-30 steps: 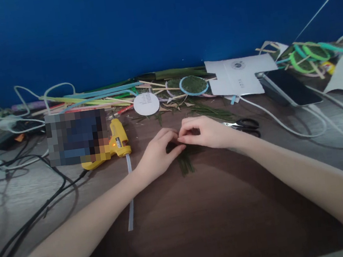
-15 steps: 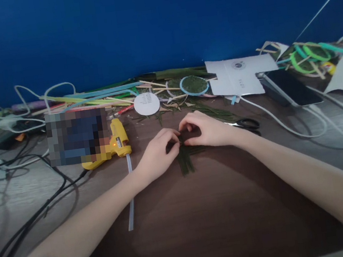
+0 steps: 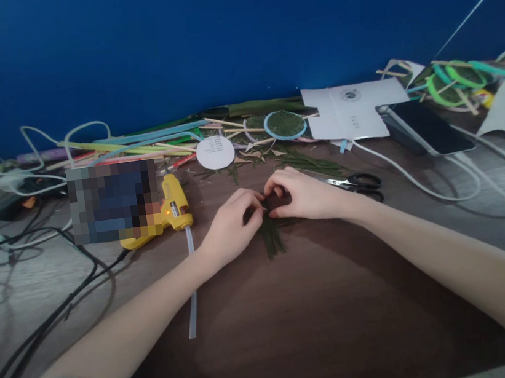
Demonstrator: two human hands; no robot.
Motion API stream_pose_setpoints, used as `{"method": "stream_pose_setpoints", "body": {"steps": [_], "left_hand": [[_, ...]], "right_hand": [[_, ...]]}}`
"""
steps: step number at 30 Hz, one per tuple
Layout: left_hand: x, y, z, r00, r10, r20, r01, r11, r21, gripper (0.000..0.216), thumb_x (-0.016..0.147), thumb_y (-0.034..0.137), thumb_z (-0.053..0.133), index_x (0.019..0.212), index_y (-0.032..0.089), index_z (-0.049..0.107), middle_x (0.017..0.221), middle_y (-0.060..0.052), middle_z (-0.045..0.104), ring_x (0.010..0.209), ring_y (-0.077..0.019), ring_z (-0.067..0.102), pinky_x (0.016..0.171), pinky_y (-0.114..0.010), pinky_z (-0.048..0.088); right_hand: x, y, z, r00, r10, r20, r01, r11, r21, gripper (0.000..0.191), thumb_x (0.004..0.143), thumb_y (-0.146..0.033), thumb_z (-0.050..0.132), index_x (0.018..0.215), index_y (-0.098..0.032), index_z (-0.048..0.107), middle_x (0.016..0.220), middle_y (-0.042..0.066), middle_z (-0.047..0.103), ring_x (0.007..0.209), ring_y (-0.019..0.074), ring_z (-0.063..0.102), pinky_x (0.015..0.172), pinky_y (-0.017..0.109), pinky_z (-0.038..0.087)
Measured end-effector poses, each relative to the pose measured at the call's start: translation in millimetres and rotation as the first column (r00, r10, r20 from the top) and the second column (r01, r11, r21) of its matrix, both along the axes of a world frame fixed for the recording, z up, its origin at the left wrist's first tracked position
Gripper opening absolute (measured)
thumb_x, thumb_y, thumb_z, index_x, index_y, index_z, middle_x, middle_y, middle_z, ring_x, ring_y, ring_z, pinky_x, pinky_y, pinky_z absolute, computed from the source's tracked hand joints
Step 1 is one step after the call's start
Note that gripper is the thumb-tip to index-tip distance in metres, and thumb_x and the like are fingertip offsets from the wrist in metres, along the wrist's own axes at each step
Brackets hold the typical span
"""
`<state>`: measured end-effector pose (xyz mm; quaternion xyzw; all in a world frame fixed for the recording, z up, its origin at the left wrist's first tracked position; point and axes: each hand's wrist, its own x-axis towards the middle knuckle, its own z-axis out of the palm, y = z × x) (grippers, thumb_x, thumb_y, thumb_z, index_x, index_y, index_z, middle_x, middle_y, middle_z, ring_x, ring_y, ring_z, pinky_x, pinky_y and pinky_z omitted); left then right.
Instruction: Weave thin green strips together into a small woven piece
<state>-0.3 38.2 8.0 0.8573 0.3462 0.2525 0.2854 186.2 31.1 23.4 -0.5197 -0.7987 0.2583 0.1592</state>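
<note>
My left hand and my right hand meet over the middle of the brown table. Both pinch the upper end of a small bundle of dark green strips, whose lower ends lie fanned on the table towards me. The fingers of each hand are curled and pressed together on the strips. What lies under the fingertips is hidden.
A yellow glue gun with a glue stick lies to the left. Black scissors lie to the right. At the back are coloured strips, a white disc, a green disc, white paper, a phone and cables.
My right hand has drawn a little to the left and curled tighter against my left hand. The green strips have stayed in place.
</note>
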Motion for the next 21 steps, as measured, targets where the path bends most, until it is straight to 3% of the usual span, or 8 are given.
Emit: {"method": "stream_pose_setpoints", "body": {"steps": [21], "left_hand": [[0.0, 0.3, 0.0, 1.000, 0.009, -0.015, -0.009, 1.000, -0.004, 0.012, 0.080, 0.010, 0.045, 0.072, 0.018, 0.048, 0.091, -0.003, 0.059, 0.088, -0.0143, 0.056, 0.080, -0.028, 0.044]], "right_hand": [[0.0, -0.2, -2.1, 0.999, -0.004, -0.045, 0.004, 1.000, -0.004, 0.015, 0.071, -0.020, 0.060, 0.085, -0.018, 0.054, 0.076, 0.001, 0.048, 0.077, 0.0168, 0.045, 0.068, 0.028, 0.034]]}}
